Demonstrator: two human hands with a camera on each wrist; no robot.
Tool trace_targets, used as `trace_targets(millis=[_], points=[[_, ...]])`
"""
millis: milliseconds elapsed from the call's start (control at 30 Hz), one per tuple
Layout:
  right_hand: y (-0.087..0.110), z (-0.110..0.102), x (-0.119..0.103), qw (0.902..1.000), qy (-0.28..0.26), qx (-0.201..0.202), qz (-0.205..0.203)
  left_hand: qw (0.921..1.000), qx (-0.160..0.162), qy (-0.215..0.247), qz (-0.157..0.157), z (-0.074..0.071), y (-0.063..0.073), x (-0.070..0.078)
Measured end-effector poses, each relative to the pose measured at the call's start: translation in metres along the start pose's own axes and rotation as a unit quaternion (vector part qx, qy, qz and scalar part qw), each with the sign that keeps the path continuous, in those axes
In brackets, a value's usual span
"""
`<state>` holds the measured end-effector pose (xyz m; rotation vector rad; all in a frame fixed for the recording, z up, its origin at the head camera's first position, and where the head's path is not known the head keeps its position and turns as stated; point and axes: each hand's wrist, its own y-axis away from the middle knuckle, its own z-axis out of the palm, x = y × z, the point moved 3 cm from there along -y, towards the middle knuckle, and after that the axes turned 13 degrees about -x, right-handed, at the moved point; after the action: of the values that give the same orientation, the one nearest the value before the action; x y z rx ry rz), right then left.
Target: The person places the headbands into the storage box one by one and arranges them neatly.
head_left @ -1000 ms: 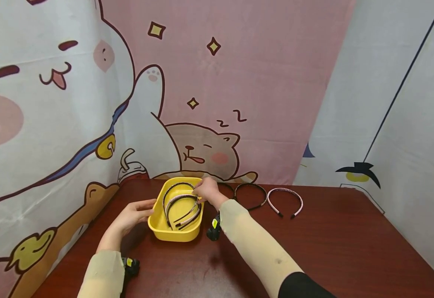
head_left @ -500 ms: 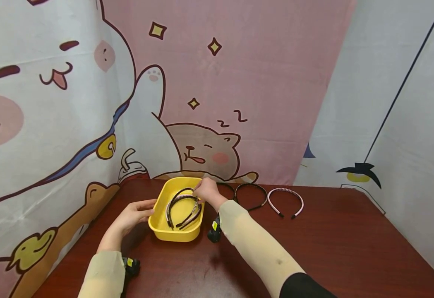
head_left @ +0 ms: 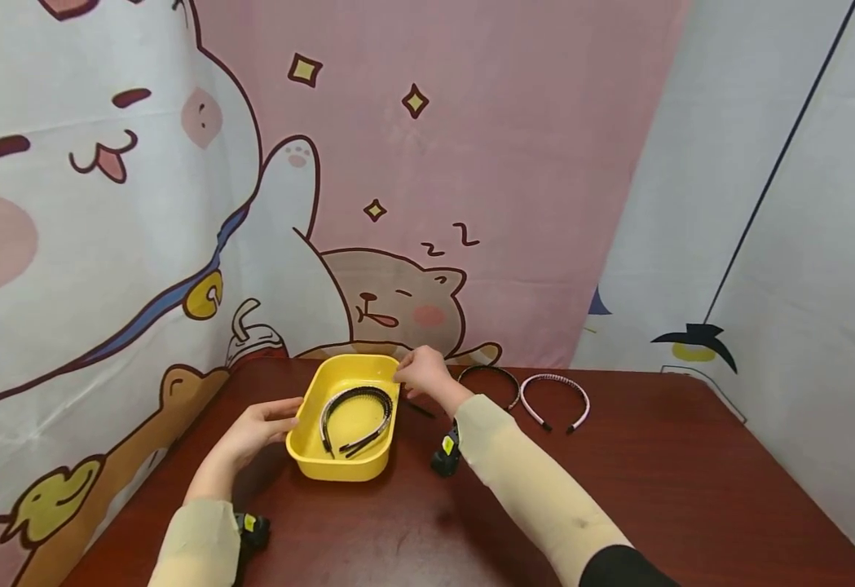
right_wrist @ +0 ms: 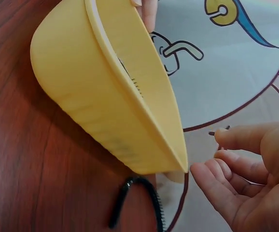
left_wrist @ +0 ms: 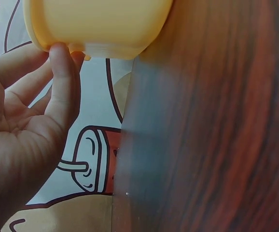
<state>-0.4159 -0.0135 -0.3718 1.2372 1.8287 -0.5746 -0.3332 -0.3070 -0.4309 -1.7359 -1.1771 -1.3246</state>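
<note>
In the head view my left hand (head_left: 254, 432) touches the left side of a yellow plastic basket (head_left: 335, 468), its fingers fairly straight. The left wrist view shows those fingertips under the lip of the basket (left_wrist: 98, 26). Black and silvery headbands (head_left: 357, 393) lie overlapping inside. My right hand (head_left: 427, 377) is beside the far right corner of the rim. The right wrist view shows this hand (right_wrist: 255, 169) apart from the basket, fingers loosely bent with a gap to the thumb. I see no headband in it.
A black headband (right_wrist: 154, 198) lies right of the basket, partly hidden by my right hand in the head view. Farther right on the brown table (head_left: 654, 473) are another black headband (head_left: 489, 368) and a pale pink one (head_left: 587, 399). A cartoon-printed cloth (head_left: 515, 163) stands behind.
The headband that my right hand held has been let go into the basket among the others. That hand has moved right, out to the rim. My left hand stays at the basket.
</note>
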Motion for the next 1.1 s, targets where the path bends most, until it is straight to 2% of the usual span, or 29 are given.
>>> trace_targets(millis=[300, 500, 667, 900, 1100], points=[[0.02, -0.041, 0.033, 0.9997, -0.003, 0.023, -0.008, 1.0, -0.002, 0.003, -0.001, 0.001, 0.0, 0.002], [0.031, -0.066, 0.072, 0.9982, -0.037, 0.045, 0.007, 0.9999, -0.006, -0.008, -0.005, 0.001, 0.0, 0.001], [0.039, -0.091, 0.101, 0.9968, -0.046, 0.059, 0.027, 0.9999, -0.003, -0.003, -0.01, 0.001, 0.002, -0.004], [0.051, -0.125, 0.121, 0.9963, -0.047, 0.067, 0.026, 0.9999, 0.007, 0.004, -0.011, -0.001, 0.002, -0.004], [0.058, -0.148, 0.134, 0.9971, -0.034, 0.059, 0.036, 0.9999, -0.004, 0.011, -0.003, 0.001, 0.001, -0.002]])
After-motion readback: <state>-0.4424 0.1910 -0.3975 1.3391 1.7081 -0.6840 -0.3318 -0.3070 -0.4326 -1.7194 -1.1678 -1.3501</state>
